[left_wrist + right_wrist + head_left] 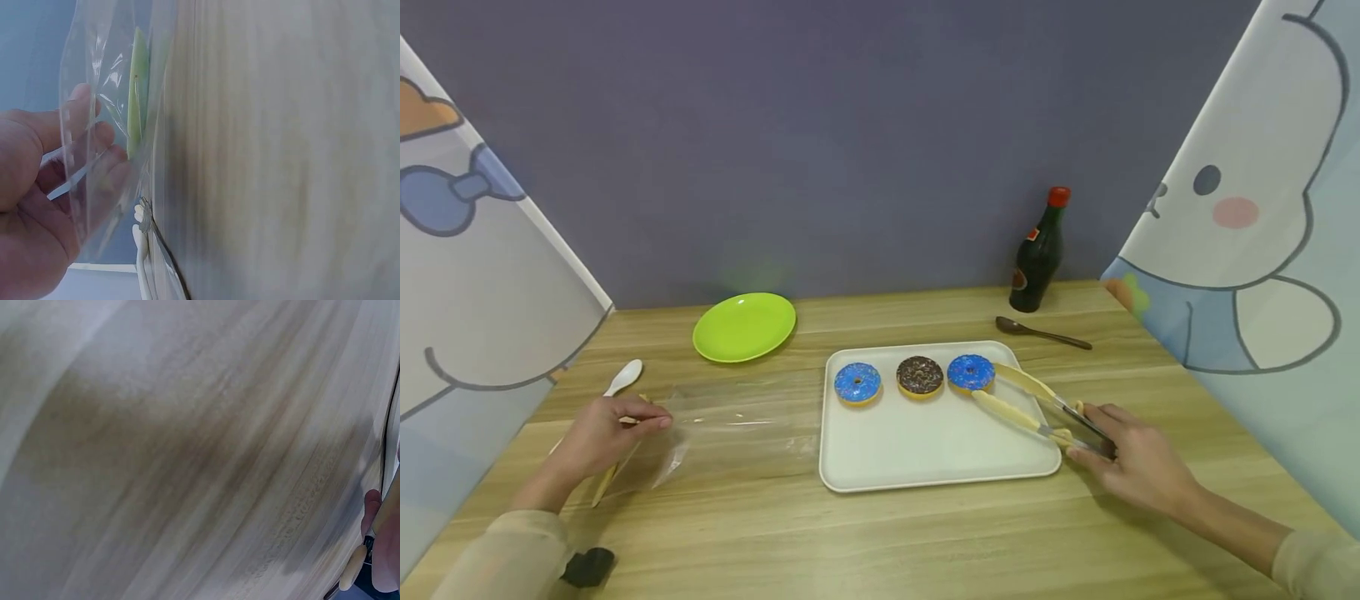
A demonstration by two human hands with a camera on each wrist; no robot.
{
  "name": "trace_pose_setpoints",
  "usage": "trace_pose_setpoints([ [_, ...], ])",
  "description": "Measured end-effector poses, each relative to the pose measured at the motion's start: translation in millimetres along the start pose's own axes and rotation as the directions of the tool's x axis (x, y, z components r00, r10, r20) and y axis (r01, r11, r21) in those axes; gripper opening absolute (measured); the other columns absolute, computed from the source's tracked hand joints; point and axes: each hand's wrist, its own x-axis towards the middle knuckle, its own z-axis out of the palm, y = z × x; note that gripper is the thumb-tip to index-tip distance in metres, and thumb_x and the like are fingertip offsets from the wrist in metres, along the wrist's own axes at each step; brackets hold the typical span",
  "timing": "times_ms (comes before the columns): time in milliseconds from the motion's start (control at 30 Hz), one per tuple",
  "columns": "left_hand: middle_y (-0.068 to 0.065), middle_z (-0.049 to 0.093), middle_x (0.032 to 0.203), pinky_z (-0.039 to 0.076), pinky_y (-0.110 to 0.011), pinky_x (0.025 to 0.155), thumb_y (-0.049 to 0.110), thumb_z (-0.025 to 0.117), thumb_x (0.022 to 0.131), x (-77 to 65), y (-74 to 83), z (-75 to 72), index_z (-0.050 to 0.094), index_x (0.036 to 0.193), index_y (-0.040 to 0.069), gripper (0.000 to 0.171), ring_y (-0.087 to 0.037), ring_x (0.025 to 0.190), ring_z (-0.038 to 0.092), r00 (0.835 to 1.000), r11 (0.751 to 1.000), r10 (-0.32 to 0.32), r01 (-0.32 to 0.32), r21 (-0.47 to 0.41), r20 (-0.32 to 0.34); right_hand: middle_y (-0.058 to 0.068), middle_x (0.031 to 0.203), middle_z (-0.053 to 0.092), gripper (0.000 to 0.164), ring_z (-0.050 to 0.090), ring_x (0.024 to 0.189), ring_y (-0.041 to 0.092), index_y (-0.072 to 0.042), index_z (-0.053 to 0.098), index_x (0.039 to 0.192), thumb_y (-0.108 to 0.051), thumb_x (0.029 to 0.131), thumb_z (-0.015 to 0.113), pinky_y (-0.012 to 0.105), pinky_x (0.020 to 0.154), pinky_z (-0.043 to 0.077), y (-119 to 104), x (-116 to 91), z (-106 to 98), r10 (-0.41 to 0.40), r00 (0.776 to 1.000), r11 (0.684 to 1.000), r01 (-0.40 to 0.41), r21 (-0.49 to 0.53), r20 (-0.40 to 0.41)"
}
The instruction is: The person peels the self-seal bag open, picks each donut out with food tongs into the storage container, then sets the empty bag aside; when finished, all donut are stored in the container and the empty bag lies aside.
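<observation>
My left hand (602, 433) pinches the edge of a clear plastic bag (737, 425) that lies toward the tray; in the left wrist view the transparent bag (106, 69) overlaps the fingers. My right hand (1138, 458) grips tongs (1009, 412) with pale yellow ends. Their tips stand on either side of the right-hand blue doughnut (962, 367), at the tray's upper right. A brown sprinkled doughnut (910, 379) and another blue doughnut (847, 383) sit to its left on the white tray (917, 458). Only part of the right hand (384, 562) shows at the right wrist view's edge.
A lime green plate (745, 329) lies at the back left. Behind the tray's right side stand a dark bottle with a red cap (1037, 258) and a dark wooden spoon (1045, 333). Beside my left hand lie a white spoon (625, 377) and a thin wooden utensil (604, 483).
</observation>
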Motion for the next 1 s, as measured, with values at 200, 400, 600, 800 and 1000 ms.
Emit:
trace_pose_setpoints([
  [200,0.004,0.067,0.078,0.051,-0.021,0.057,0.003,0.078,0.076,3.0,1.9,0.2,0.074,0.080,0.009,0.007,0.000,0.071,0.058,0.999,0.999,-0.005,0.003,0.052,0.043,0.010,0.094,0.063,0.058,0.050,0.065,0.012,0.006,0.064,0.109,-0.023,0.063,0.085,0.034,0.052,0.045,4,-1,2,0.004,1.000,1.000,-0.004,-0.022,0.002],
  [400,0.001,0.068,0.079,0.050,-0.021,0.057,0.009,0.079,0.076,8.0,6.1,1.1,0.076,0.077,0.010,0.004,0.000,0.072,0.058,0.996,0.995,-0.054,0.047,0.091,0.074,0.011,0.093,0.062,0.060,0.052,0.065,0.014,0.006,0.063,0.109,-0.025,0.063,0.086,0.036,0.051,0.045,6,-3,3,0.014,1.000,1.000,-0.014,-0.013,-0.010],
  [600,0.002,0.068,0.078,0.049,-0.021,0.056,0.007,0.079,0.076,9.4,6.9,2.3,0.075,0.074,0.011,0.005,0.000,0.070,0.058,0.996,0.994,-0.050,0.042,0.103,0.078,0.010,0.092,0.058,0.066,0.045,0.059,0.001,0.015,0.056,0.117,-0.022,0.069,0.084,0.024,0.046,0.039,5,-9,-5,0.115,0.993,0.990,-0.115,0.085,0.015],
  [800,-0.001,0.069,0.081,0.050,-0.024,0.056,0.013,0.078,0.079,10.8,10.2,0.2,0.076,0.078,0.009,0.005,-0.002,0.070,0.059,0.990,0.992,-0.082,0.069,0.110,0.112,0.019,0.090,0.057,0.066,0.056,0.066,0.022,0.017,0.054,0.115,-0.023,0.071,0.083,0.040,0.053,0.048,13,-14,-13,0.224,0.974,0.972,-0.224,0.063,0.008],
  [1000,-0.003,0.069,0.083,0.050,-0.024,0.056,0.013,0.078,0.078,11.1,12.8,-0.5,0.076,0.080,0.010,0.004,-0.003,0.070,0.059,0.987,0.991,-0.107,0.096,0.098,0.122,0.030,0.087,0.056,0.069,0.055,0.073,0.045,0.018,0.054,0.110,-0.030,0.070,0.082,0.059,0.060,0.044,23,-24,-15,0.280,0.960,0.960,-0.279,-0.008,0.004],
])
